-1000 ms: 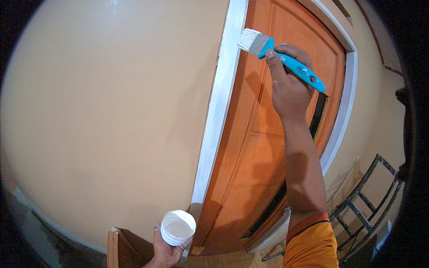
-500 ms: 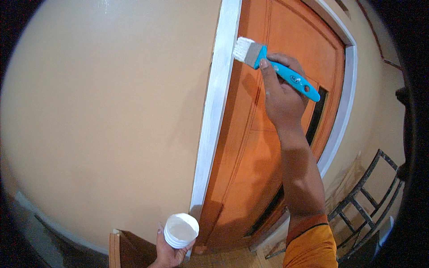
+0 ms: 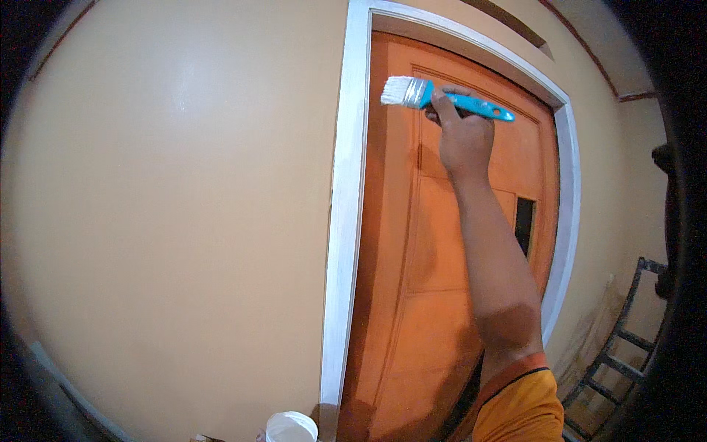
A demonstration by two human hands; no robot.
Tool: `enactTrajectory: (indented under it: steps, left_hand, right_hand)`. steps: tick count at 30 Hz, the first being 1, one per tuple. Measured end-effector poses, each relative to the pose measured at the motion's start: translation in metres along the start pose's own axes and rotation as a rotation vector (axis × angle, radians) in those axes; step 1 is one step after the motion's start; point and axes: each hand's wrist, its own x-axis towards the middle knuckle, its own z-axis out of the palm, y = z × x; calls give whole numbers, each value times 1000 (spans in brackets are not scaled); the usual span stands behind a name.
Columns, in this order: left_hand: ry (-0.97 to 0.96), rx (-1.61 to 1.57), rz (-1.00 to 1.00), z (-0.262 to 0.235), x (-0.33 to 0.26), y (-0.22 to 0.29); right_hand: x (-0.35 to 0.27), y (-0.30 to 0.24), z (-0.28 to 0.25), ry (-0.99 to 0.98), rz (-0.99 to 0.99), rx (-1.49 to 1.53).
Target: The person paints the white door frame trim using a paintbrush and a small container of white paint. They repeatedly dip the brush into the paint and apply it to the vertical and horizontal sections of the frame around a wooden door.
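My right hand [image 3: 464, 129] is closed around a paintbrush [image 3: 490, 110] with a bright blue handle, a metal ferrule and white-coated bristles. The brush lies almost level, bristles to the left, in front of the upper orange door [image 3: 442, 243]. Its tip appears just right of the white door frame's [image 3: 340, 243] left upright, apart from it in the picture. At the lower edge, my left hand [image 3: 261, 436] shows only as a bit of finger beside a white tub [image 3: 292, 426]. The rest of that hand is cut off, but the tub stays upright in it.
A beige wall [image 3: 184, 221] fills the left side. Beyond my right arm, a dark metal ladder [image 3: 626, 339] leans at the right. A dark slot [image 3: 508, 22] sits above the door frame, and a narrow dark pane [image 3: 524, 223] is set in the door.
The view has tilted upward, bringing in the frame's top corner and dropping the tub to the lower edge. The brush has turned closer to level, its bristles still near the left upright.
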Motion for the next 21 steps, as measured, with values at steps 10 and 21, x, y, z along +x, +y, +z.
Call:
enactTrajectory:
  steps: [10,21]
  left_hand:
    - [277,-127,71,27,9,25]
    - [399,-378,-26,55,-3,25]
  right_hand:
    - [23,28,3,-82,6,-135]
    - [3,35,17,-68,-123,-80]
